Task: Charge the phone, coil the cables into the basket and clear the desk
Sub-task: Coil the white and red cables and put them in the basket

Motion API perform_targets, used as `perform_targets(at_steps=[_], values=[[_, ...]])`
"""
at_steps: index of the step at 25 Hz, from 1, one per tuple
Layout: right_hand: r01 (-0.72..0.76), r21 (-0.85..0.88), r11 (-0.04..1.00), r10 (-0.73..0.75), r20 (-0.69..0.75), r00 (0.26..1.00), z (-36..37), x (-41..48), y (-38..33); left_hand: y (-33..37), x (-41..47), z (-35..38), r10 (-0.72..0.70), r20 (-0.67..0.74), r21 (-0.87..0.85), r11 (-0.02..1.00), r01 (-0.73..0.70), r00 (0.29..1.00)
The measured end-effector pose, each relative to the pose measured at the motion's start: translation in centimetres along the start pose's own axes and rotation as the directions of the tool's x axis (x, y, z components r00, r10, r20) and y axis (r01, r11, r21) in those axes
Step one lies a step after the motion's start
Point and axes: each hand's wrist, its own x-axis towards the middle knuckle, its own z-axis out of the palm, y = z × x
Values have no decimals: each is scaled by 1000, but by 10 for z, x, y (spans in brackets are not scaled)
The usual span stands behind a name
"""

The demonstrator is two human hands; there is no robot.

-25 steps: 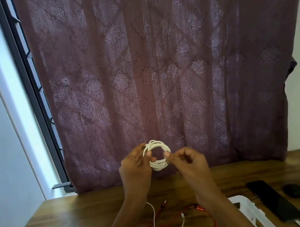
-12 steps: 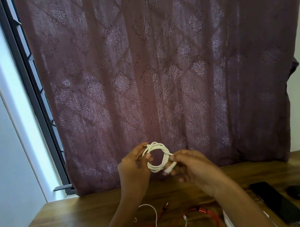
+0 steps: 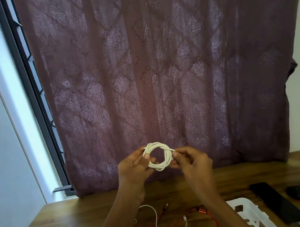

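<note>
A coiled white cable (image 3: 159, 156) hangs upright above the desk (image 3: 73, 221). A loose white cable (image 3: 156, 220) and a red cable (image 3: 202, 211) sprawl on the near side. On the right, a white basket (image 3: 254, 213) sits beside a black phone (image 3: 277, 203).

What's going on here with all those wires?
A person is tidying cables. The left grip and the right grip pinch opposite sides of a round coil of white cable, held up above the brown wooden desk. Down on the desk, a thin loose white cable and a red braided cable lie uncoiled. The white plastic basket sits to the right, with a flat black phone beside it. The coil is not yet in the basket.
</note>
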Motion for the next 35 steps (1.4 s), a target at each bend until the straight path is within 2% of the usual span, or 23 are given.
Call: perform_targets(at_steps=[3, 7, 13, 17, 19, 21, 24, 26, 30, 35], values=[[-178, 252, 951, 179, 21, 984, 8, -3, -1, -3, -2, 0, 21, -11, -3, 1000, -21, 1000], [-310, 382, 870, 287, 118, 951, 14, -9, -9, -4, -7, 2, 183, -34, 137, 975, -177, 982], [-379, 447, 810, 390, 72, 918, 19, -13, -15, -5, -14, 6, 387, -69, 420, 847, -325, 920], [-326, 569, 755, 405, -14, 914, 28, -15, -19, -10, -20, 10, 514, -125, 579, 732, -358, 849], [-287, 595, 751, 383, -38, 923, 31, -14, -21, -12, -20, 8, 508, -135, 592, 730, -342, 850], [-293, 588, 754, 375, -18, 927, 31, -15, -21, -12, -16, 6, 458, -108, 579, 750, -319, 882], [-352, 600, 719, 400, 57, 915, 29, -16, -19, -10, -7, -1, 290, -62, 509, 832, -220, 955], [-397, 532, 748, 386, 139, 912, 24, -14, -18, -9, -3, -8, 180, -23, 398, 904, -156, 983], [-431, 323, 843, 364, 248, 898, 12, -8, -13, 0, -2, -17, 117, 51, 243, 962, -126, 992], [-422, 399, 814, 357, 229, 906, -1, -7, -10, -2, -5, -9, 72, 122, 160, 983, -92, 990]])
